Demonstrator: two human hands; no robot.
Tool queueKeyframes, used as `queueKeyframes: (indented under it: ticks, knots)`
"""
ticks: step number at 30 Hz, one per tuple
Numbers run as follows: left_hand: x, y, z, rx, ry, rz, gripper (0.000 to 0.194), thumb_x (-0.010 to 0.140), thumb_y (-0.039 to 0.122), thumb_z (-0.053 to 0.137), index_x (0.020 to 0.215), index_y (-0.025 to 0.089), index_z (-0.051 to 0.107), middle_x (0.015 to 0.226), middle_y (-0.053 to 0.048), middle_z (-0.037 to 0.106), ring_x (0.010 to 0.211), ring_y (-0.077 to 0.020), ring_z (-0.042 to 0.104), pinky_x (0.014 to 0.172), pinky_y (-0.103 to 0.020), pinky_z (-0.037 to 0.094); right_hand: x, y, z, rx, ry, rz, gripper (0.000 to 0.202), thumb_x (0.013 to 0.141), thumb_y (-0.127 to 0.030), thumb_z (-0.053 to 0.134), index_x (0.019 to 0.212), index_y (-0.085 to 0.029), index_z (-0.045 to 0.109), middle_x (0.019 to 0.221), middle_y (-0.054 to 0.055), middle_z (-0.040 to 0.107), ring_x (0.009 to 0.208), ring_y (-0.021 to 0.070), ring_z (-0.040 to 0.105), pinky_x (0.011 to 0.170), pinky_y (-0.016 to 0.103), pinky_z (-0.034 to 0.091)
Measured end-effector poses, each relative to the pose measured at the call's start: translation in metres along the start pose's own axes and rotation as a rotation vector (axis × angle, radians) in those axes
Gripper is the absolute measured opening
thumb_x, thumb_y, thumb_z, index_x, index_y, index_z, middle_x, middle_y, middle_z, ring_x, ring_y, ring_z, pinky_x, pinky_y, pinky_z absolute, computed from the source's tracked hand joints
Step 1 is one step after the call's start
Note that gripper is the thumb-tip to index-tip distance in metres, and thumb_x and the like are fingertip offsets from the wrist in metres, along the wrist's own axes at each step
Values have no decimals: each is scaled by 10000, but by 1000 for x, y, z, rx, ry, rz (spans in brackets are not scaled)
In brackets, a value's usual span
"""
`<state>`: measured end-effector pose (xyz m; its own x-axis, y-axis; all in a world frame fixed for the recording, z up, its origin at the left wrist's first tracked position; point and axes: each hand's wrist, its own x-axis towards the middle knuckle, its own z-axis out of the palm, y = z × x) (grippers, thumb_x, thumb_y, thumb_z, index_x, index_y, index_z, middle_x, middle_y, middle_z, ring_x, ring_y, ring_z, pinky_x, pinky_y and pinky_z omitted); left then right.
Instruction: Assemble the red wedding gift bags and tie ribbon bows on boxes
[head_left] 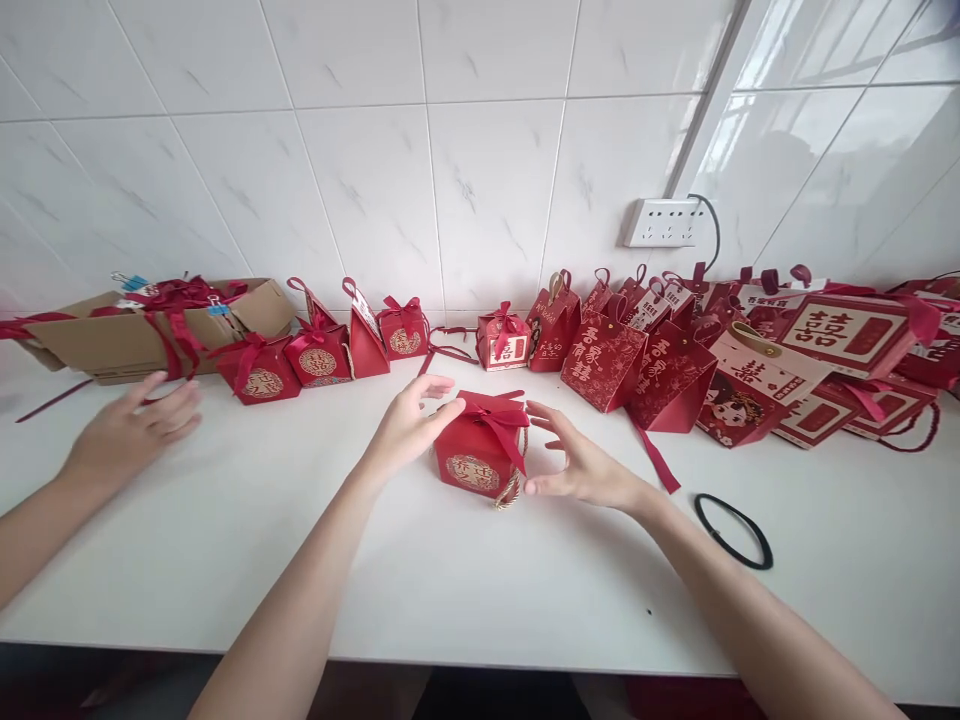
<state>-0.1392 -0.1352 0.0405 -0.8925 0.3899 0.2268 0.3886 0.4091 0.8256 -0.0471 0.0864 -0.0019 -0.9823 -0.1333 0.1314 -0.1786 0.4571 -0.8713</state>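
Observation:
A red gift box [480,440] stands upright in front of me, with a dark red ribbon bow on top, a gold round print on its front and a twisted gold cord at its right side. My left hand [409,425] is at the box's upper left, fingers apart, its thumb at the top edge; whether it touches I cannot tell. On the other side, my right hand [581,465] curves around the cord with thumb and fingers spread, nothing gripped between them.
Another person's hand [139,430] rests at the left by a cardboard box [112,345] of ribbons. Several red gift boxes [319,355] line the wall; more red boxes [675,380] crowd the right. A black hair tie [733,530] lies on the white table [420,600].

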Motion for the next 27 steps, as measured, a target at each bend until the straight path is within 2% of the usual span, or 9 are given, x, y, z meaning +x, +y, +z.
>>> queueKeyframes:
  ticks: [4,7,10,14,19,22,27]
  knots:
    - [-2,1,2,140,-28,82,189,792,384,569,879,231,637,960,-16,646,956,-196,573,889,-320,407,4,4,20,-49,85,-83,1051,628,-467,763,1440,-246,133,1474,159,251,1365,323,247,1078,547,267]
    - [-3,4,3,245,10,156,141,795,351,564,801,237,647,867,-9,628,921,-199,559,939,-361,359,6,8,28,-16,107,-103,1042,667,-400,742,1449,-243,73,1467,160,257,1360,314,262,1079,540,278]
    - [-4,7,4,311,3,184,142,804,331,550,737,231,627,805,-2,610,874,-192,550,939,-379,343,7,8,31,29,110,-112,1009,680,-365,731,1443,-256,81,1465,149,264,1345,306,295,1067,529,312]
    - [-6,8,3,306,-15,223,155,823,324,515,730,219,581,822,0,624,824,-174,559,899,-354,364,7,6,30,43,137,-144,976,673,-326,736,1431,-279,123,1446,136,284,1324,300,327,1033,514,373]
    - [-11,12,5,165,-101,146,186,830,381,514,773,218,584,820,2,659,653,-137,539,712,-292,437,9,8,29,65,198,-181,993,658,-356,757,1428,-314,130,1421,135,281,1325,299,310,975,527,443]
    - [-12,12,6,90,-119,120,159,793,374,572,825,221,597,802,9,660,670,-132,553,638,-247,440,10,12,28,67,207,-196,1001,655,-370,762,1426,-331,125,1414,127,284,1335,298,296,986,536,433]
    - [-14,12,6,106,-144,77,161,749,372,616,728,213,612,699,17,635,613,-122,529,562,-228,423,10,15,23,46,197,-224,1032,629,-348,785,1426,-339,128,1427,114,271,1344,296,286,1009,508,420]
